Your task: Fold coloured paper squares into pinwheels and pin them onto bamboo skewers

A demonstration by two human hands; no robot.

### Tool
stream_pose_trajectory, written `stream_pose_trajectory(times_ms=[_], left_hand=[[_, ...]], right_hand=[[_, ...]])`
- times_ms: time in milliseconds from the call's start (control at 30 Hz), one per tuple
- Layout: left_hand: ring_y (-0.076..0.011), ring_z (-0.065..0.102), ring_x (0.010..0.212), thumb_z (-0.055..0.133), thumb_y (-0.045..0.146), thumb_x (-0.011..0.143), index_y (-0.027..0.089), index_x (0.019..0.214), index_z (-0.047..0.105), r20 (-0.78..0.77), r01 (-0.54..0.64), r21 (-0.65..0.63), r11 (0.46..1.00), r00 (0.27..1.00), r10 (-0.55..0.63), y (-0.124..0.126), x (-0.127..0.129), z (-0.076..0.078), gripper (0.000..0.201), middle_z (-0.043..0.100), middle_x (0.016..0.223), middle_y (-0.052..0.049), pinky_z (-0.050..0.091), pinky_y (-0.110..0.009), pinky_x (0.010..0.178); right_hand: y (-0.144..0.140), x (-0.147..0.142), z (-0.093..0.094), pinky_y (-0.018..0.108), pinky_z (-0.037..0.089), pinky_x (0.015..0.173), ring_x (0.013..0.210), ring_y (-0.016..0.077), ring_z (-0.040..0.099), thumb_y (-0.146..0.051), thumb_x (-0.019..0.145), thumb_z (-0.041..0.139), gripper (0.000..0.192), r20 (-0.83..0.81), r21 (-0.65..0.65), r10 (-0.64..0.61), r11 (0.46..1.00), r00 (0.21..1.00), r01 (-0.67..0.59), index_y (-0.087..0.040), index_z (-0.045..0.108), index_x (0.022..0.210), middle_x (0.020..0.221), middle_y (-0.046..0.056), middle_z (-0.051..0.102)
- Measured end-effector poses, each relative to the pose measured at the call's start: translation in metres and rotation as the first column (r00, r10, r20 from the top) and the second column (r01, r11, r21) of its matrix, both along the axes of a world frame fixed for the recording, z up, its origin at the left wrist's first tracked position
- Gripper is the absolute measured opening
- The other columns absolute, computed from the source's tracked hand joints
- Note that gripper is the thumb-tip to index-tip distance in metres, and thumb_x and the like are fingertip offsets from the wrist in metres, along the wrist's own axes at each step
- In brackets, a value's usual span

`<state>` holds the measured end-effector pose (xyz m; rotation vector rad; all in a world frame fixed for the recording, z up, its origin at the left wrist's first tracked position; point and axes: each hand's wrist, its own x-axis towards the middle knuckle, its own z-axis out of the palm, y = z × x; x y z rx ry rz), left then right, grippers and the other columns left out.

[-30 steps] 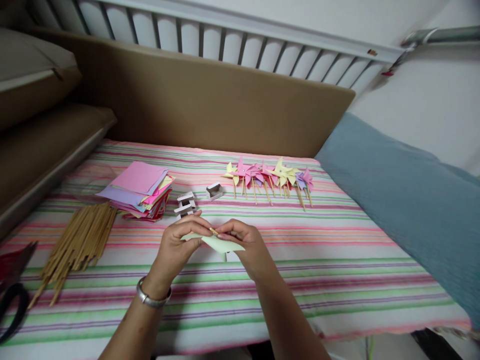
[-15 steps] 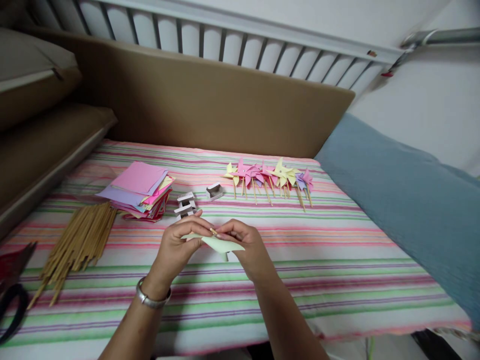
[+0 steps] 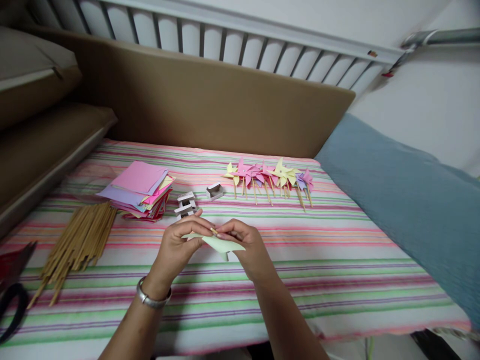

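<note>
Both hands meet over the striped cloth at a pale green paper pinwheel (image 3: 222, 244). My left hand (image 3: 184, 237) pinches the paper's left side between thumb and fingers. Closed on its right side is my right hand (image 3: 244, 243), with thumb and fingertips against the left fingers. A small piece of a wooden stick (image 3: 214, 231) shows between the fingertips; the rest of it is hidden. Just beyond the left hand stand small open white boxes (image 3: 186, 204), and another white box (image 3: 214, 191) lies to their right.
Finished pinwheels (image 3: 262, 175) on sticks lie at the back. Left of the hands are a stack of coloured paper squares (image 3: 138, 182), a bundle of wooden sticks (image 3: 77, 237) and scissors (image 3: 15, 290). A brown board (image 3: 210, 100) rises behind; brown cushions (image 3: 45, 150) are at left.
Almost nothing differs. Both hands stay in place on the green pinwheel, with only a very slight shift of the paper.
</note>
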<state>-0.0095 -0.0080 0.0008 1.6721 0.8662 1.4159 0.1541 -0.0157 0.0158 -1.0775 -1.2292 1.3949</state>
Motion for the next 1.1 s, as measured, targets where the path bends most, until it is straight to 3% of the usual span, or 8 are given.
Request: stream_pose_trajectory(times_ms=[233, 833, 1100], left_hand=[[-0.0196, 0.065, 0.081, 0.067, 0.027, 0.073, 0.023, 0.073, 0.071, -0.016, -0.002, -0.016, 1.000, 1.000, 0.001, -0.0002, -0.0001, 0.0016, 0.006, 0.072, 0.079, -0.004, 0.031, -0.047, 0.103], [-0.0189, 0.066, 0.079, 0.067, 0.023, 0.073, 0.023, 0.073, 0.071, -0.006, -0.006, -0.020, 1.000, 1.000, 0.005, -0.0006, 0.0010, 0.0027, 0.004, 0.072, 0.079, -0.003, 0.035, -0.044, 0.100], [-0.0177, 0.066, 0.077, 0.068, 0.022, 0.072, 0.023, 0.073, 0.072, 0.014, 0.011, -0.020, 1.000, 1.000, -0.011, 0.0000, 0.0004, 0.0024, 0.004, 0.072, 0.078, -0.002, 0.031, -0.046, 0.103]], right_hand=[[-0.0001, -0.0014, -0.0004, 0.024, 0.042, 0.050, 0.060, 0.0137, 0.057, -0.027, 0.067, 0.069, 0.010, 0.001, 0.002, -0.009, 1.000, 1.000, 0.009, -0.018, 0.065, 0.068, 0.065, 0.001, 0.064], [-0.0003, -0.0006, -0.0010, 0.027, 0.045, 0.062, 0.069, 0.0154, 0.061, -0.022, 0.066, 0.069, 0.006, -0.001, -0.002, -0.014, 1.000, 1.000, 0.013, -0.018, 0.065, 0.069, 0.073, 0.002, 0.068], [-0.0011, -0.0004, -0.0022, 0.022, 0.039, 0.048, 0.061, 0.0134, 0.058, -0.024, 0.066, 0.068, 0.007, 0.054, 0.003, -0.029, 1.000, 0.998, 0.029, -0.018, 0.065, 0.069, 0.073, 0.002, 0.068]])
